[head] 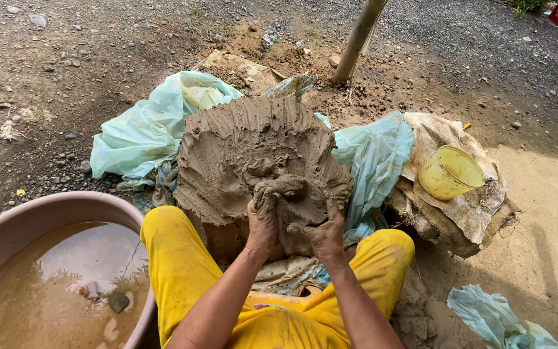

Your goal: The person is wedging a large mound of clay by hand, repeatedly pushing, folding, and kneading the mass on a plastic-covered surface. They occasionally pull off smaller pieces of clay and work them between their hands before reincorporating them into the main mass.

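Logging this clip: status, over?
Both hands, left and right, gripping a clay lump. Lump on the clay mound. Nothing in the way.

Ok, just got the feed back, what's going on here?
A person in yellow trousers sits on the ground, working a big mound of wet clay that rests on pale plastic sheeting. Both hands are muddy: the left hand and right hand press around a clay lump at the mound's near edge. A basin of murky water sits on the person's left, and a yellow cup lies tipped on sacking to the right.
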